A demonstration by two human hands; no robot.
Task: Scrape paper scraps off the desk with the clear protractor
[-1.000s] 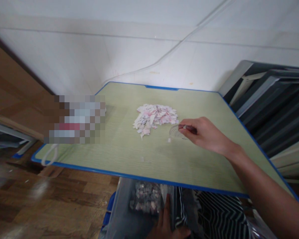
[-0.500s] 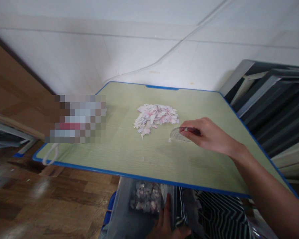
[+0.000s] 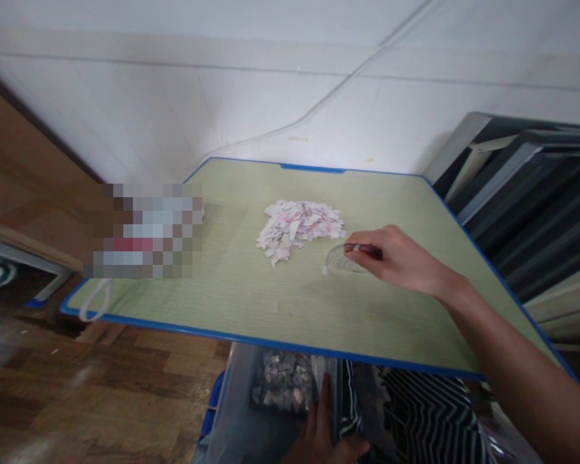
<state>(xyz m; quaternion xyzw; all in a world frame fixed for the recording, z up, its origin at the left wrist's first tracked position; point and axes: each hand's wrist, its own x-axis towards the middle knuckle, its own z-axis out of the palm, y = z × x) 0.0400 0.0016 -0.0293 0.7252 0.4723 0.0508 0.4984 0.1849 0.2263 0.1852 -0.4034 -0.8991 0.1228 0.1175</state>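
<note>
My right hand is closed on a clear semicircular protractor, held upright with its curved edge leaning toward the left. A narrow dark red strip shows at the fingers; what it is I cannot make out. One small paper scrap lies at the protractor's left tip. Beyond it, a heap of torn white and pink paper pieces rests mid-table. Low in the view, my left hand straddles the right wall of a clear plastic bin, fingers inside and thumb outside. Paper scraps lie in the bin.
The pale green table has a blue rim. A blurred-out item with a white loop sits at its left. Folded dark panels lean on the right, and a brown board stands left. Striped fabric shows under the table.
My right hand and the protractor have shifted slightly left, with the small scrap at its tip. The view has moved a little. My left hand stays at the bin.
</note>
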